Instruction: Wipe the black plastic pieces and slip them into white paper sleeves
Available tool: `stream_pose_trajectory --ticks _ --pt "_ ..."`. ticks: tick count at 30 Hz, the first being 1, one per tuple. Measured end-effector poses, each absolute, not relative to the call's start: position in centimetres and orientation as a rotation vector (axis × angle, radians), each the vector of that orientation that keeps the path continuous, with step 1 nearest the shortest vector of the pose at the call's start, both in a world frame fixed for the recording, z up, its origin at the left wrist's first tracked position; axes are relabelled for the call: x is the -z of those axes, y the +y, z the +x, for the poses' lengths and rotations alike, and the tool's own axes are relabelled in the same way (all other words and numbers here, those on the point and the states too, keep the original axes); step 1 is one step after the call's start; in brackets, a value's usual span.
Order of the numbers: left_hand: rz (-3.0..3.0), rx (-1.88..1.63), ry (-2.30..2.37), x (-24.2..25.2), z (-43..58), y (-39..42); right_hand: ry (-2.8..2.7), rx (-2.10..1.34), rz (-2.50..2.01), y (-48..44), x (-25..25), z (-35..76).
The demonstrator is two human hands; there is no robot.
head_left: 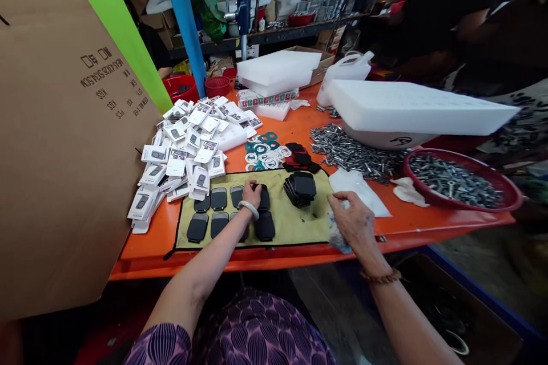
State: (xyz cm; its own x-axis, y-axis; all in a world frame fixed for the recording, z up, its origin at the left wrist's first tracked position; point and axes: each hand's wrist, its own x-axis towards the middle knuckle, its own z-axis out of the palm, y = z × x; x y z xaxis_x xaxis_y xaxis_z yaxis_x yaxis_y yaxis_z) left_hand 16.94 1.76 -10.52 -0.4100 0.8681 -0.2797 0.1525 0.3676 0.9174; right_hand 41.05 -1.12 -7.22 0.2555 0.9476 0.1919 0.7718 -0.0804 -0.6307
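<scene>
My left hand (252, 195), with a pale bangle at the wrist, is closed at the edge of a black rounded-square case (263, 198) in the top row on the yellow-green cloth (314, 229). Several similar cases (218, 198) lie around it in two rows. To their right stands a stack of the same cases (303, 185). My right hand (354, 221) is closed in a pinch above the cloth's right edge; anything in its fingertips is too small to make out. A crumpled clear plastic bag (339, 234) lies beneath it.
White boxed packages (192, 137) are heaped at left beside a tall carton (64, 154). Behind the cloth lie white and teal rings (268, 151) and black-red pieces (299, 157). Metal parts (355, 151), a red basket (462, 179) and white foam (419, 105) occupy the right.
</scene>
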Motion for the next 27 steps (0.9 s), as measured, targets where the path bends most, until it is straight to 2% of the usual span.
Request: stream_pose_trajectory --ticks 7,13,16,23,27 --pt "1.308 -1.125 1.902 10.8 17.9 0.9 -1.795 -0.359 -2.024 1.9 5.7 37.1" --pt "1.92 -0.971 1.497 11.4 21.7 0.6 -1.788 -0.563 -2.11 3.7 5.6 36.0" --pt "2.039 -0.875 1.334 12.1 23.0 1.1 -1.683 -0.629 -2.084 4.6 6.7 37.4" --pt "2.197 -0.733 1.329 12.6 22.9 1.2 -1.051 -0.806 -1.767 4.0 10.0 39.3" --pt "2.223 -0.687 1.342 12.4 22.7 1.3 -0.957 -0.616 -1.71 2.9 9.9 38.6"
